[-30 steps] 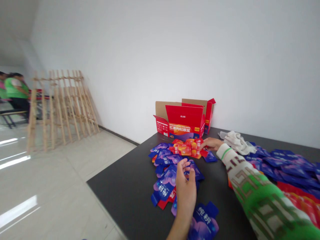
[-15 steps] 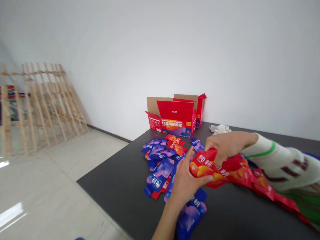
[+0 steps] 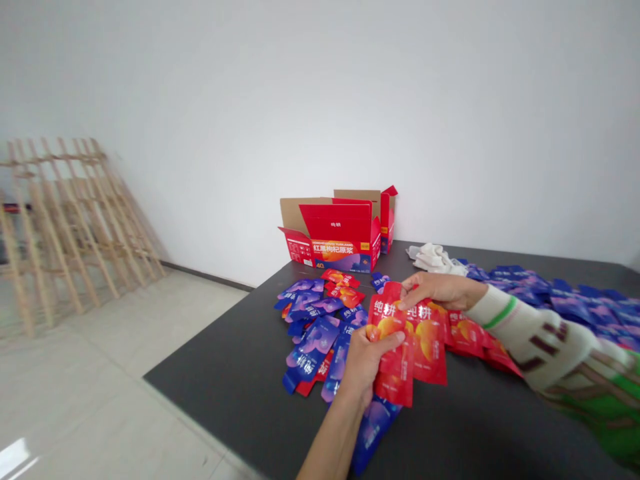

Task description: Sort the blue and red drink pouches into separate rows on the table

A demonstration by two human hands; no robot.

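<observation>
Red pouches with orange fruit prints hang in front of me. My left hand (image 3: 363,360) is closed on the left red pouch (image 3: 393,389), its thumb across the front. Closed at the top edge, my right hand (image 3: 443,290) pinches the adjoining red pouch (image 3: 429,343), which overlaps the first. More red pouches (image 3: 465,332) trail rightward behind the right hand; whether they are joined to the held ones is hard to tell. Beneath and left of my left hand lies a loose pile of blue pouches (image 3: 316,341) mixed with some red pouches (image 3: 344,294).
Two open red cartons, a front carton (image 3: 340,257) and a rear carton (image 3: 387,220), stand at the table's back. Beside them lies white cloth (image 3: 434,259). Many blue pouches (image 3: 530,290) cover the right of the dark table (image 3: 210,373). A wooden frame (image 3: 75,227) leans against the wall.
The red pouches were bunched between my hands and now hang flatter, their fronts facing me. My right hand has shifted up to their top edge. The view has turned slightly right.
</observation>
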